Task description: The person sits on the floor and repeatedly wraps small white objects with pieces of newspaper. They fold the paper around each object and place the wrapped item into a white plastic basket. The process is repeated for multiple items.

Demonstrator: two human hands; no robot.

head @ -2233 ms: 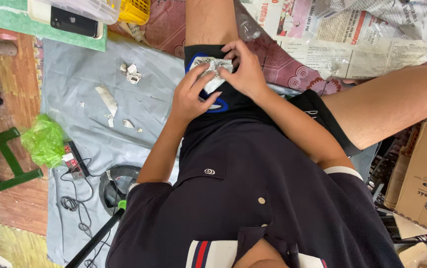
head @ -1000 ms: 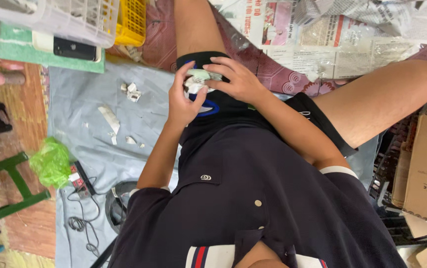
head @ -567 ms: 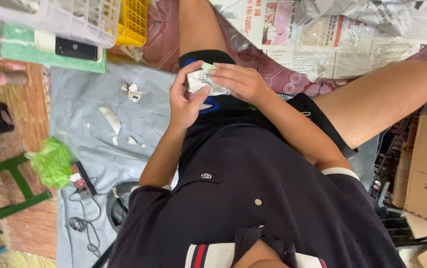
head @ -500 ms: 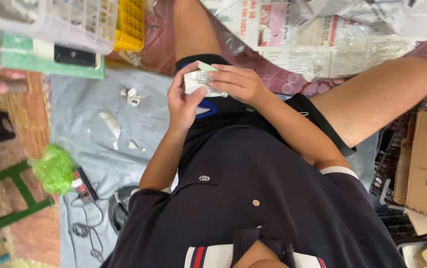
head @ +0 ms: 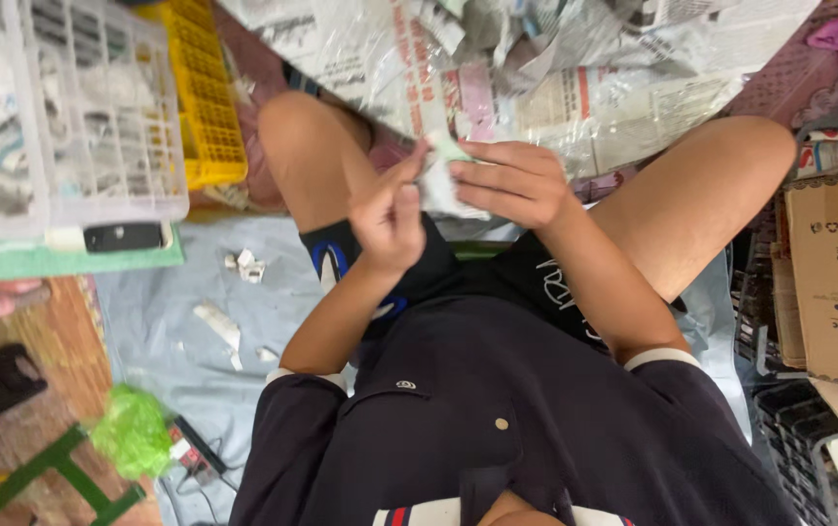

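White folded paper piece (head: 443,175) pinched in right hand (head: 516,185), left hand (head: 390,216) loosely curled beside it; scraps (head: 243,265) already dropped, folding seemingly unfinished

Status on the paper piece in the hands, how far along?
Done: white scraps lie on the grey sheet. In hand: the right hand pinches a small pale paper piece; the left hand is beside it, fingers loose. Left: cannot tell; its shape is hidden.
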